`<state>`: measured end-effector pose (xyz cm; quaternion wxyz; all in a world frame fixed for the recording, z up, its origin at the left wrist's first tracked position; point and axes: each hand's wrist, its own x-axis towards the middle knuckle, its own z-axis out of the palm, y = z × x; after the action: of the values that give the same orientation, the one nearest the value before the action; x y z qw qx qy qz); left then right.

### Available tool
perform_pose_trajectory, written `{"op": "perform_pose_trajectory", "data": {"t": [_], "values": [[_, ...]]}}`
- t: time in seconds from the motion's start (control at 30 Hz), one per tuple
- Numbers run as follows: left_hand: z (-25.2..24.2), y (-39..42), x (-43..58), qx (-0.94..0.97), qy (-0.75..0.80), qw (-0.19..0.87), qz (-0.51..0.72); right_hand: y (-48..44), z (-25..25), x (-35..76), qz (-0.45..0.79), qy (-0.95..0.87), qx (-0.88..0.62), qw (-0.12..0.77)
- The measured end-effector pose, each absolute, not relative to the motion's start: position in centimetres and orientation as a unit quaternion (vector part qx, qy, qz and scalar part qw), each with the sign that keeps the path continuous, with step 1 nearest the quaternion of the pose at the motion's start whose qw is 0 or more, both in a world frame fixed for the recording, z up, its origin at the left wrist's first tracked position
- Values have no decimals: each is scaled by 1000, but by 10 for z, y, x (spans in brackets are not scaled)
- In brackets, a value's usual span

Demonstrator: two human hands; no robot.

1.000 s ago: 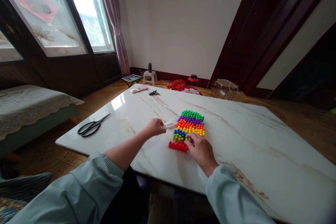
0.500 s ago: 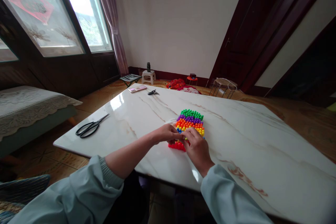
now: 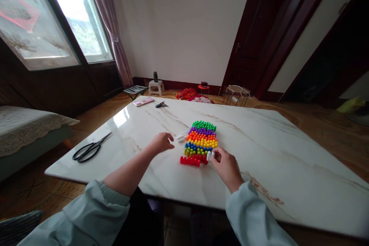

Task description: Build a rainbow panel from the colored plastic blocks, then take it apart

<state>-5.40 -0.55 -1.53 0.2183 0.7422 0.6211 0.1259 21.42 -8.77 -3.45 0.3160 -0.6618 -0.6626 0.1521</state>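
Note:
Rows of coloured beads lie on the marble table: green beads [image 3: 204, 125] at the far end, then purple, orange, yellow, blue and olive, with red beads [image 3: 190, 160] nearest me. My right hand [image 3: 227, 164] pinches small white beads [image 3: 210, 155] at the right end of the red row. Left of the rows, my left hand [image 3: 162, 143] hovers over the table with its fingers curled but apart and nothing visible in them. White pieces [image 3: 182, 137] lie between my left hand and the orange beads.
Black scissors [image 3: 91, 149] lie at the table's left side. Small dark pliers [image 3: 162, 104] and a pink phone-like object [image 3: 143, 101] rest near the far edge. Beyond the table [image 3: 253, 130] stand a white stool [image 3: 156, 87] and other low stools.
My hands have parted. My left hand has moved left, off the beads, and my right hand now shows white beads in its fingers. The view has shifted slightly, and more of the rows shows.

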Motion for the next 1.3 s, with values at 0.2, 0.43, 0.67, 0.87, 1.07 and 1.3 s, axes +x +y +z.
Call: {"op": "perform_pose_trajectory", "data": {"t": [0.2, 0.43, 0.67, 0.87, 1.07, 1.3], "values": [[-23, -16, -64, 705, 611, 358, 31, -98, -47, 225, 107, -683, -697, 191], [-43, -3, -65, 729, 633, 238, 102, -78, -48, 250, 104, -647, -739, 156], [-74, 22, -38, 788, 581, 112, 171, -71, -53, 255, 135, -639, -734, 188], [-74, 33, -15, 821, 563, 69, 68, -69, -62, 256, 144, -646, -722, 200], [-72, 36, -20, 822, 566, 36, 47, -71, -59, 254, 152, -646, -725, 184], [-68, 32, -21, 794, 608, 16, 23, -74, -57, 248, 149, -649, -724, 181]]}}
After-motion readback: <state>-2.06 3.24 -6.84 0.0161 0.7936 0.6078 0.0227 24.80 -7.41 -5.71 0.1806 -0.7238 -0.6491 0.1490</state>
